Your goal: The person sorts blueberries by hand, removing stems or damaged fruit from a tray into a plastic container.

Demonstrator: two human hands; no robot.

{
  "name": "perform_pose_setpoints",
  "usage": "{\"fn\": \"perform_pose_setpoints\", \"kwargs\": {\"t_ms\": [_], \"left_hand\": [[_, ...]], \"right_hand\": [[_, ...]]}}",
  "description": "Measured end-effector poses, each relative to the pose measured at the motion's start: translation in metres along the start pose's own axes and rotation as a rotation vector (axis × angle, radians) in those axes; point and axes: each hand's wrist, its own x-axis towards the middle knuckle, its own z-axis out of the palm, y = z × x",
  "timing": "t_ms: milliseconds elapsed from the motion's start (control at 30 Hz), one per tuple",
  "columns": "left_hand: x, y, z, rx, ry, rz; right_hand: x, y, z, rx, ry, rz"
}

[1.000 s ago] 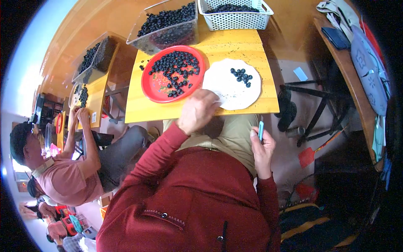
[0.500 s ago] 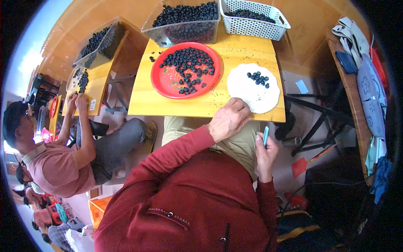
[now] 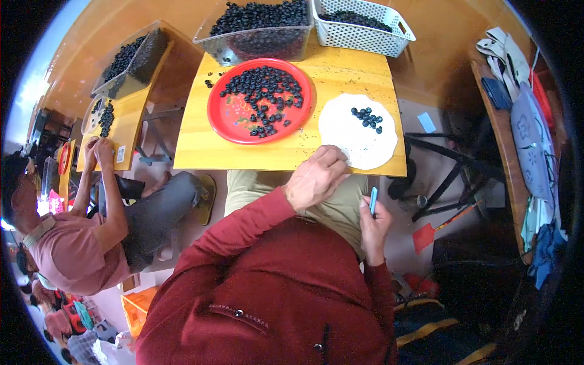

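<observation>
White scalloped plate [image 3: 358, 141] now sits clear of red tray [image 3: 224, 124], separating their blueberries [image 3: 261, 85]; left hand [image 3: 317, 179] curled, hold indeterminate; right hand [image 3: 375, 226] grasps light-blue tool [image 3: 373, 198].

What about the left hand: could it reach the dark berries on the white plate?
Probably yes: the left hand is at the near edge of the white plate, and nothing bulky stands between it and the dark berries.

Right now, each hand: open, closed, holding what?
Left hand: curled by the white plate; any hold cannot be told.
Right hand: holding a slim light-blue tool.
</observation>
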Motion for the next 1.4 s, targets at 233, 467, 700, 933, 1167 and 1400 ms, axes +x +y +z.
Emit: {"fn": "perform_pose_setpoints", "kwargs": {"t_ms": [233,467,700,933,1167,1400], "left_hand": [[0.005,-0.007,-0.017,0.037,-0.020,-0.024],[0.053,-0.013,-0.011,0.105,-0.083,-0.081],[0.087,-0.033,0.026,0.228,-0.162,-0.026],[0.087,-0.037,0.030,0.287,-0.211,-0.047],[0.077,-0.024,0.016,0.077,-0.171,-0.068],[0.063,-0.015,0.009,-0.043,-0.186,-0.112]], "right_hand": [[0.003,-0.014,0.004,-0.045,-0.030,-0.063],[-0.003,-0.012,-0.007,-0.031,-0.018,-0.115],[-0.009,-0.007,-0.022,0.011,0.028,-0.096],[-0.013,0.004,-0.030,0.008,0.063,-0.103],[-0.012,-0.003,-0.029,0.037,0.062,-0.070],[-0.009,0.000,-0.027,0.072,0.038,-0.072]]}}
